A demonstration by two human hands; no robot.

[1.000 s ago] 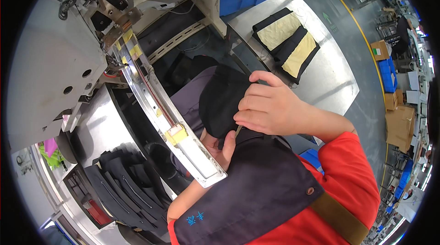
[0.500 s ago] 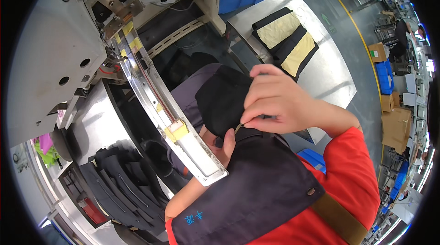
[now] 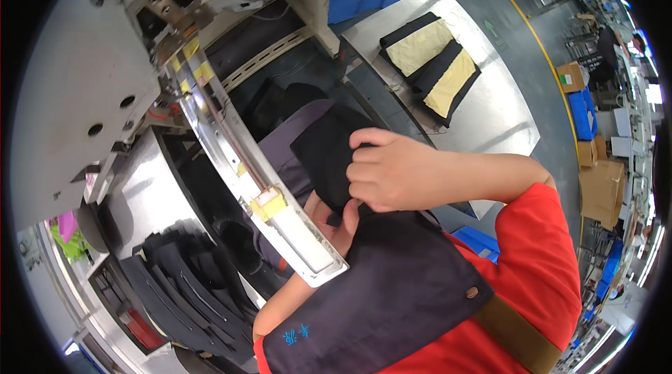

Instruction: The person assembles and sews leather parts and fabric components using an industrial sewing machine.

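A limp black fabric panel (image 3: pixel 323 158) is clamped by the left hand (image 3: pixel 337 225), seemingly for steadiness; grip by the curled right hand (image 3: pixel 388 172) cannot be told.

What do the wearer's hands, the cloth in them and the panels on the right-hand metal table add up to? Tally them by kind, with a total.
Hands: 2 (left hand, right hand)
Black cloth: 1
Black-and-yellow panels: 2
Total: 5
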